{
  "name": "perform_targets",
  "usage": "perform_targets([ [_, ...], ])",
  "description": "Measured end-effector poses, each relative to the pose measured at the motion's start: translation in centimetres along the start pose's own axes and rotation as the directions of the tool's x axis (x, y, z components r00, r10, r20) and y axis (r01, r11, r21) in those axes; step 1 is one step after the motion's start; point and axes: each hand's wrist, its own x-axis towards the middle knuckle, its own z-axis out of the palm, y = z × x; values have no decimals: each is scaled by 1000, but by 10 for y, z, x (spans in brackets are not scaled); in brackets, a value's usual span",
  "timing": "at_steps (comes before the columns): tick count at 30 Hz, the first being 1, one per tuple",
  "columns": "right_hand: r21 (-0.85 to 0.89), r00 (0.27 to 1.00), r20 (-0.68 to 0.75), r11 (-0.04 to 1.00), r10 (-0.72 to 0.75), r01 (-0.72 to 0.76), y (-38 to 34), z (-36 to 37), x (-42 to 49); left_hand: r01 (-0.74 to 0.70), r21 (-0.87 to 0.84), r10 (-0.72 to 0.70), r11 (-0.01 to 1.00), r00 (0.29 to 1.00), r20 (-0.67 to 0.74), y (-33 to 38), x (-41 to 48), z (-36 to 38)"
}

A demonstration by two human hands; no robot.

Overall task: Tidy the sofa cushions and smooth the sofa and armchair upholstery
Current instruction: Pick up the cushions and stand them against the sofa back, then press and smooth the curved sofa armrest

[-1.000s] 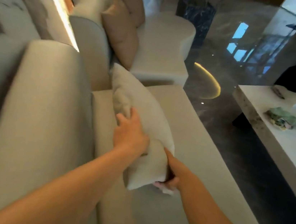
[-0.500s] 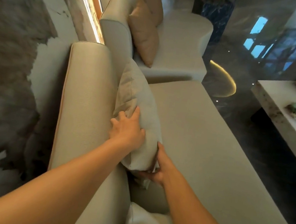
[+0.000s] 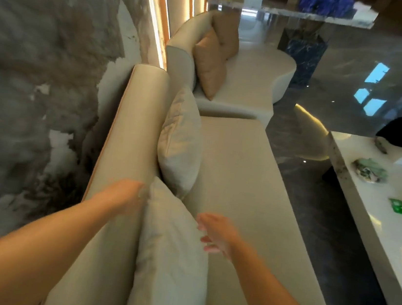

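Observation:
A cream sofa (image 3: 238,172) runs away from me along the wall, its backrest (image 3: 134,123) on the left. One cream cushion (image 3: 179,142) stands upright against the backrest, untouched. A second cream cushion (image 3: 170,258) leans on the backrest nearer to me. My left hand (image 3: 127,196) is blurred at this nearer cushion's top left corner, between it and the backrest; whether it grips is unclear. My right hand (image 3: 217,234) hovers just right of the same cushion with fingers spread, holding nothing. Two tan cushions (image 3: 210,64) lean on the curved seat (image 3: 253,80) beyond.
A white marble coffee table (image 3: 374,226) stands to the right across a dark glossy floor aisle, carrying a green packet (image 3: 400,209) and a greenish bundle (image 3: 368,170). A marble wall is on the left. A dark pedestal (image 3: 304,56) stands behind the curved seat.
Both hands let go of the far cushion, which now leans on the backrest. They drew back toward me to the nearer cushion, and the view pulled back.

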Motion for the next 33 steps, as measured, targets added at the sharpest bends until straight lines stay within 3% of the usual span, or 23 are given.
perform_targets([
  [5, -310, 986, 18, 939, 166, -153, 105, -31, -108, 211, 32, -213, 977, 970, 119, 1, -133, 92],
  [8, -505, 989, 39, 857, 140, -102, 162, -37, -153, 258, -5, -253, 966, 952, 171, 14, -206, 142],
  [11, -703, 986, 86, 710, 142, -41, 213, -28, -189, 264, -34, -256, 964, 956, 143, 37, -266, 186],
  [14, -847, 999, -32, 532, -1, -27, 260, -10, -215, 294, -78, -292, 953, 956, 32, 55, -301, 220],
  [18, -896, 943, -146, 444, -299, 3, 313, 18, -241, 332, -243, -373, 911, 916, -147, 76, -336, 272],
  [22, -901, 913, -174, 434, -370, 4, 343, 42, -259, 327, -379, -449, 866, 842, -299, 84, -360, 314],
  [26, -911, 879, -192, 412, -436, 5, 353, 47, -258, 299, -368, -440, 880, 804, -399, 85, -359, 322],
  [33, -916, 806, -255, 401, -533, -25, 354, 53, -250, 295, -344, -426, 891, 804, -415, 87, -348, 318],
])
